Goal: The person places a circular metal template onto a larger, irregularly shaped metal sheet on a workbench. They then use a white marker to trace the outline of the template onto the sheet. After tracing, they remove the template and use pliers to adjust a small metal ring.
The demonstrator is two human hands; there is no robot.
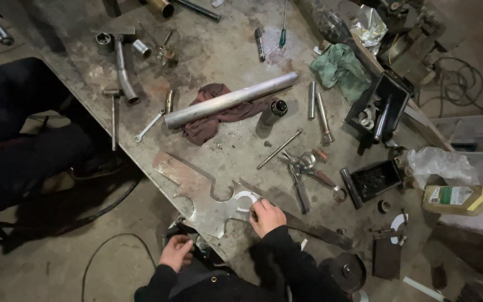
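Head view. Both arms, in dark sleeves, reached up from the lower edge of the frame. The right hand (266,217) lay knuckles-up on the tabletop (225,50), wrist bent slightly inward. Its fingers (257,211) were curled and half closed, tips pressed on the flat cut metal plate (197,193) at the rim of a pale ring-shaped part (245,198) sitting in one of the plate's round cutouts; whether they pinched the ring or only touched it could not be told. The plate ran from just under those fingers away to their left, along the tabletop's near edge.

The left hand (176,251) hung below the tabletop edge, well to the left of and nearer than the right. Its fingers were folded into a loose fist against a dark object at the person's lap; what it was, and whether it was gripped, could not be told.

Beyond the right fingers: pliers (300,173) just past and to their right, a thin rod (279,149), then a long grey tube (231,99) lying on a maroon rag (211,120). Farther right, a black tray (377,105), a green rag (339,70) and a yellowish bottle with a red cap (459,199). Far left of them, a hammer (113,114) and a spanner (149,125).

Tabletop: scuffed, stained grey metal. Floor: bare concrete with cables (107,246).
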